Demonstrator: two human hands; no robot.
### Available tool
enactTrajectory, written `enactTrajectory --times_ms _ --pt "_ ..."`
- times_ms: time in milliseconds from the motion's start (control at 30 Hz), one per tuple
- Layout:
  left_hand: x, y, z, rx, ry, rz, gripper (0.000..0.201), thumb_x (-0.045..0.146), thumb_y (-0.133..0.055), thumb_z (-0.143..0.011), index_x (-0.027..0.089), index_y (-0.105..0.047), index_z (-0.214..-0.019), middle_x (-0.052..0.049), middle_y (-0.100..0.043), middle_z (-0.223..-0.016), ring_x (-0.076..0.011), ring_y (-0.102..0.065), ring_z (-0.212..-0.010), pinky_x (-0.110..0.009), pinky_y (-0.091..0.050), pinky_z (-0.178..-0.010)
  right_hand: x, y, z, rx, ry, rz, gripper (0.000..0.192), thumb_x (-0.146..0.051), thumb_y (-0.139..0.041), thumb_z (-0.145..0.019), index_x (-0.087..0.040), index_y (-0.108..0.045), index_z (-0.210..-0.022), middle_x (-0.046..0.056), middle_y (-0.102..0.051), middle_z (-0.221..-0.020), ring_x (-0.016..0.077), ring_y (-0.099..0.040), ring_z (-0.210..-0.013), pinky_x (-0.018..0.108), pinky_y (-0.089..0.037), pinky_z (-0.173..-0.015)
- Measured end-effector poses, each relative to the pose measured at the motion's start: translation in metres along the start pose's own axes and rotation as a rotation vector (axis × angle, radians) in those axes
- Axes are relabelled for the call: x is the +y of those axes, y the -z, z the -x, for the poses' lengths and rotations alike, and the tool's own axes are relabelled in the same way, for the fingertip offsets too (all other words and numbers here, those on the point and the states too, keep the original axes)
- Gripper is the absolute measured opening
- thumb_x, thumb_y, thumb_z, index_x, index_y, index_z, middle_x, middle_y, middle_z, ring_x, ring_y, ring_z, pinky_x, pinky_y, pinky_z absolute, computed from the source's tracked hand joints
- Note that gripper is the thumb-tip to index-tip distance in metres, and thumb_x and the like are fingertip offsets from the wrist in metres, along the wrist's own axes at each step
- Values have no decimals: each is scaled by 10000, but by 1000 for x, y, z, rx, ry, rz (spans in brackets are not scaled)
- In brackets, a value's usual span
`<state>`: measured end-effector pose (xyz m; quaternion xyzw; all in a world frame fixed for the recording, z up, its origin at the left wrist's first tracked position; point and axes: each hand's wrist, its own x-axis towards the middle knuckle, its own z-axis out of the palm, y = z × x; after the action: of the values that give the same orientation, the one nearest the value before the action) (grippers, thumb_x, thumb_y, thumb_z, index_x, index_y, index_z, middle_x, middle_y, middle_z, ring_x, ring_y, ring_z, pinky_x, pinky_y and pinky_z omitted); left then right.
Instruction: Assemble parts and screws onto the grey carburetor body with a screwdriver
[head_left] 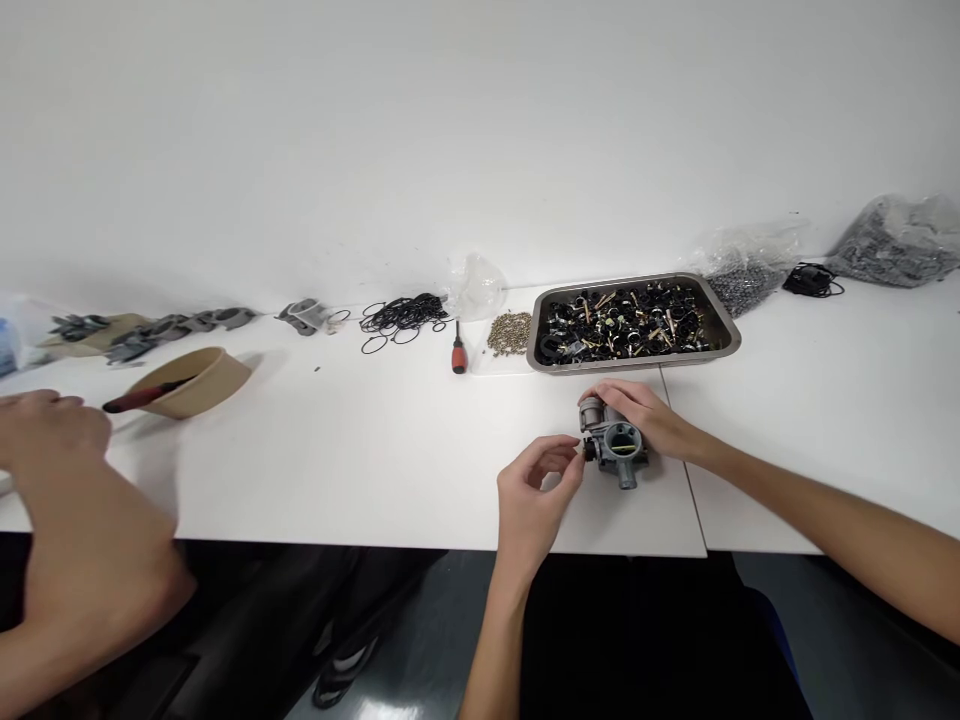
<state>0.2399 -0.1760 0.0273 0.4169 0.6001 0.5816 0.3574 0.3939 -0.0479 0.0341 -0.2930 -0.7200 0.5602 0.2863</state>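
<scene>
A grey metal carburetor [624,470] rests on the white table near its front edge, with its round bore facing me. My right hand [646,412] is closed around its far right side and steadies it. On the left, my left hand [534,490] pinches with thumb and forefinger at a small black part [589,450] on the carburetor's side. The fingertips partly hide that part, so its exact kind does not show. Just behind the carburetor stands a metal tray [634,366] heaped with small black and brass parts.
A red-handled screwdriver [459,355] lies beside small brass pieces [510,333] and black rubber rings [405,316]. At left, a co-worker's hand [52,430] is near a tan bowl [202,385] and another red-handled tool [142,397]. Plastic bags of parts [896,245] line the wall.
</scene>
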Motion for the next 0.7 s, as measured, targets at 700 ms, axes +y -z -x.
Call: enactTrajectory --times_ms 700 --pt "4 0 -3 -66 55 161 166 329 -853 -749 181 -804 -808 -59 -764 -767 -183 -720 -710 -303 -609 -715 1 2 1 -14 17 23 434 -549 -454 -1008 -183 -687 -1005 66 -693 -941 208 -631 -879 349 -477 -828"
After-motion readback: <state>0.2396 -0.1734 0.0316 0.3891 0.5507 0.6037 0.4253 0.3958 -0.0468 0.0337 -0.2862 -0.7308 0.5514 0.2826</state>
